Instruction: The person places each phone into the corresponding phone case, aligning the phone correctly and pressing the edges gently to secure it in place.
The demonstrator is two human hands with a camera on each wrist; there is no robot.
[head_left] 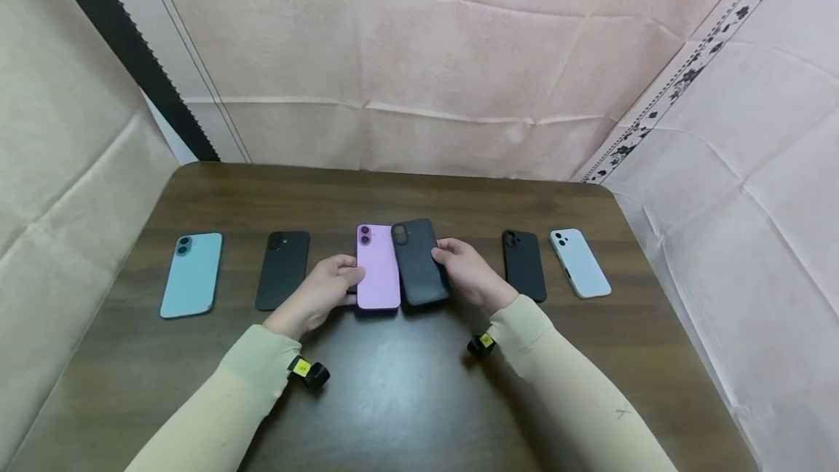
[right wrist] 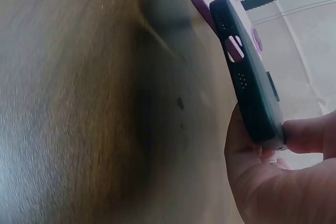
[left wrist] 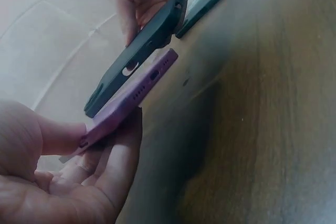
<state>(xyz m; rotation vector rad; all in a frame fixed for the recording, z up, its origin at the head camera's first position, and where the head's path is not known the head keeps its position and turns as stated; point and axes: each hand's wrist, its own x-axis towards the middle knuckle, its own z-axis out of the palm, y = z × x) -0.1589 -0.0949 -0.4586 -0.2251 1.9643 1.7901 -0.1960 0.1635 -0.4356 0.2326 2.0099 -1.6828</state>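
Note:
In the head view my left hand (head_left: 323, 288) pinches a purple phone (head_left: 378, 268) by its left edge, thumb on the back with the camera lenses. In the left wrist view its bottom edge, with port and speaker holes, faces me. My right hand (head_left: 470, 272) grips a dark phone case (head_left: 421, 262) by its right side, thumb on the outer back. The case is slightly tilted and stands close beside the phone, overlapping its edge in the right wrist view. Purple shows through the case's bottom cutout (right wrist: 235, 49). Both are held above the table.
On the wooden table (head_left: 367, 414) a light blue phone (head_left: 191, 275) and a black phone (head_left: 282, 272) lie to the left. To the right lie a black case (head_left: 524, 266) and a pale blue case (head_left: 581, 263). Cloth (head_left: 393, 57) hangs around the table's back and sides.

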